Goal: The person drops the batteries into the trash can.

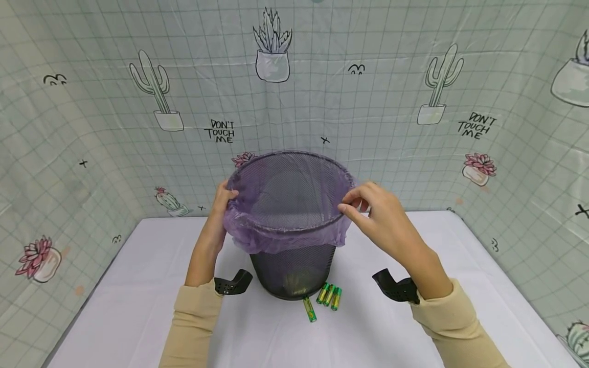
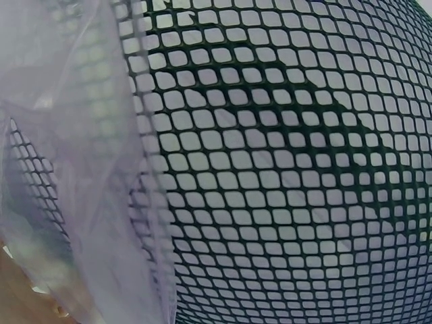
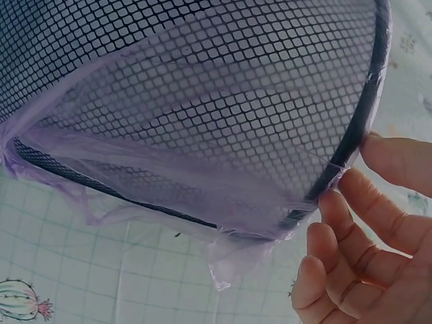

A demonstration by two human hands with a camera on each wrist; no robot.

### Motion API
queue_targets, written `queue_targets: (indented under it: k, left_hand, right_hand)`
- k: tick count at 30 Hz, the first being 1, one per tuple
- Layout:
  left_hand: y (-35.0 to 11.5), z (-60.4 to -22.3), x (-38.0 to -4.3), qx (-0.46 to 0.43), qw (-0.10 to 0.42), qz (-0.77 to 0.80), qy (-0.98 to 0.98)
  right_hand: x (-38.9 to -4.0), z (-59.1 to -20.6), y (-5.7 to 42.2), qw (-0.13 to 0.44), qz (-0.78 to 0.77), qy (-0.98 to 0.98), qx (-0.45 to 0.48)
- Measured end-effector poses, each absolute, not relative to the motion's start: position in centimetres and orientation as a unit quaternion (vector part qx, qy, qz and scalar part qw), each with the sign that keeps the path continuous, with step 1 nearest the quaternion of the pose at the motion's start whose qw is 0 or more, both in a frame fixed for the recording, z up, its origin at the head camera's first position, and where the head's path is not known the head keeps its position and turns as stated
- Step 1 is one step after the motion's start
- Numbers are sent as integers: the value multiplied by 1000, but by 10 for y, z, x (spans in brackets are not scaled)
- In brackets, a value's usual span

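A black mesh trash bin [image 1: 294, 273] stands upright on the table, with a thin purple trash bag [image 1: 276, 243] lining it and folded out over the rim. On the bin's left side my left hand [image 1: 220, 202] grips the rim through the bag, thumb on top; its other fingers are hidden behind the bag. At the right side of the rim, my right hand [image 1: 382, 214] pinches the bag's edge between thumb and forefinger. The right wrist view shows those fingertips [image 3: 332, 202] right at the rim, the bag stretched along it.
One green and gold battery [image 1: 310, 309] lies before the bin's base, and several more batteries [image 1: 329, 296] lie side by side just right of it. A white cloth [image 1: 368, 337] covers the table. Behind stands a gridded curtain [image 1: 294, 112] with cactus drawings.
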State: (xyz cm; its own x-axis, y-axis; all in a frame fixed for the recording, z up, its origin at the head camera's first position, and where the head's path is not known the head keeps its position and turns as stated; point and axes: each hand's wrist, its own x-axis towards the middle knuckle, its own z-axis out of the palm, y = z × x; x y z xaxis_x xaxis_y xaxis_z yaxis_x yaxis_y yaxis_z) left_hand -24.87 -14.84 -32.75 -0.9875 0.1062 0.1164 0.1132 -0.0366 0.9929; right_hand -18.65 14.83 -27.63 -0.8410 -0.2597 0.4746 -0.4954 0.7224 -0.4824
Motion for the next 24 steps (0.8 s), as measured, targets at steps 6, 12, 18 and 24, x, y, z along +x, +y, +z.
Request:
queue_targets:
  k: [6,12,18,24]
  left_hand:
    - [-149,-328,-249,-79,1,-715,-694]
    - [-149,-327,-249,-78,1,-716,-694]
    - [-149,-329,-249,-78,3,-716,-694]
    - [-149,-329,-249,-82,5,-714,-695]
  right_hand:
    - [-178,-281,151,205,335,-898,198]
    - [-167,-293,156,222,338,-896,182]
    - [-160,-310,159,211,352,-897,163]
    - [-156,-327,162,207,371,-893,149]
